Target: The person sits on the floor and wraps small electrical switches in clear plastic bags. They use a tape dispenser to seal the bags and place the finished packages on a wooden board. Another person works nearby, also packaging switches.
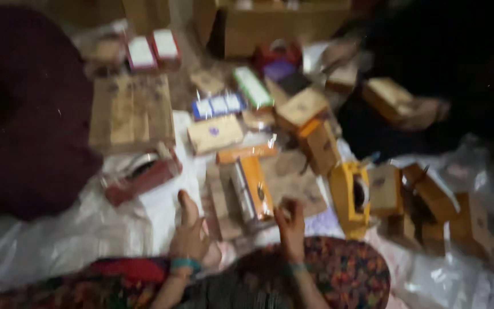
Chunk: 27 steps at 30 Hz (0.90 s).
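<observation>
Head view is badly blurred, so I keep to what I can make out. Nearest to me, patterned red and dark cloth point(338, 274) covers the lap. From it my left hand point(188, 232) reaches out, a teal bangle point(185, 264) on its wrist, fingers point(187, 206) held straight and together, gripping nothing, the palm resting by the near end of a flat brown carton piece point(219, 206). My right hand point(290, 226) is raised just right of that, its fingers point(286, 207) bunched close beside the near end of an orange box point(251, 187); I cannot tell whether they grip it or only touch it. That orange box lies on the floor between the two hands, long side running away from me. Right of it stands a yellow box point(349, 197) with a dark opening, then several brown cartons point(430, 197) on clear plastic wrap point(458, 274). Left lies a white plastic sheet point(75, 234) with a reddish box point(141, 178) on it. Farther off sits a flat wooden board point(131, 111), a dark maroon cushion point(21, 109) at far left, and more small cartons point(301, 107) scattered toward another person's hand point(424, 113) at far right.
</observation>
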Tool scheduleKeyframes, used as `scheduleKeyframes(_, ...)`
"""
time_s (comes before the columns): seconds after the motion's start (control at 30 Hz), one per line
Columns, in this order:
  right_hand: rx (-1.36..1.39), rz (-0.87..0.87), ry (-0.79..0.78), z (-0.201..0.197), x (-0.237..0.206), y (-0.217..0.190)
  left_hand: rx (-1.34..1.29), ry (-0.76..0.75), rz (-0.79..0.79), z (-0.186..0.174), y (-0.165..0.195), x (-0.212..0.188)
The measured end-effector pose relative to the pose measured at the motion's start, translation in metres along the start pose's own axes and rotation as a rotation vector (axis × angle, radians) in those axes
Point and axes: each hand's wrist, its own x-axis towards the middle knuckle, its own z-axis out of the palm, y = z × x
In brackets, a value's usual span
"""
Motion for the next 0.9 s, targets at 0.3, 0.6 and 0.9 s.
scheduleKeyframes(0.3,-0.442,-0.213,-0.194,0.035,0.005,-0.078,0.021,-0.083,-0.098,-0.004,0.003,-0.017)
scheduleKeyframes(0.6,-0.039,0.207,-0.119,-0.014,-0.003,-0.024,0.058,-0.074,-0.075,-0.004,-0.003,-0.016)
scheduleKeyframes(0.9,-0.304,-0.096,0.095,-0.023,-0.007,0.0,0.08,-0.107,-0.101,-0.008,-0.004,-0.019)
